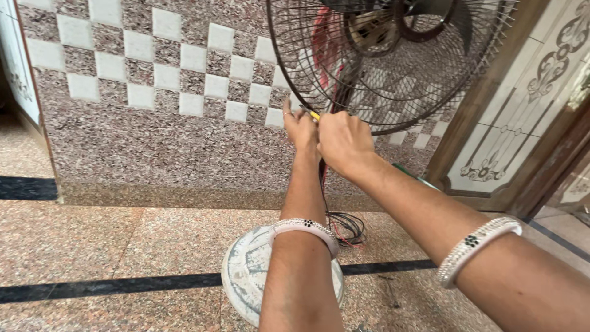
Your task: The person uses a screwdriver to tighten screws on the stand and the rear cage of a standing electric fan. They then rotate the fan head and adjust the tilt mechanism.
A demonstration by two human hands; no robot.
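Two bare hands reach up to the bottom rim of a big fan. The fan's wire cage (393,67) is round and dark, and it holds the dark blades and the round middle part inside it. A bit of red shows through the wires too.

The left hand (300,128) is at the lower left edge of the cage. Its fingers are bent and its first finger points up along the rim. It touches the cage, but I cannot tell if it holds anything. The right hand (344,142) is just beside it, touching it, with the fingers curled in tight. A small yellow thing (314,115) pokes out between the two hands, right at the rim. It is too small to tell what it is, or which hand grips it.

Each wrist has a white bangle (305,230) with little dots.

Below the hands, a round white base (246,276) sits on the speckled stone floor (92,240), across a black stripe in the floor. A bunch of thin black wires (345,226) hangs down and lies looped on the floor just beside the base. Behind the fan is a wall (141,80) with white square tiles in a stair pattern.
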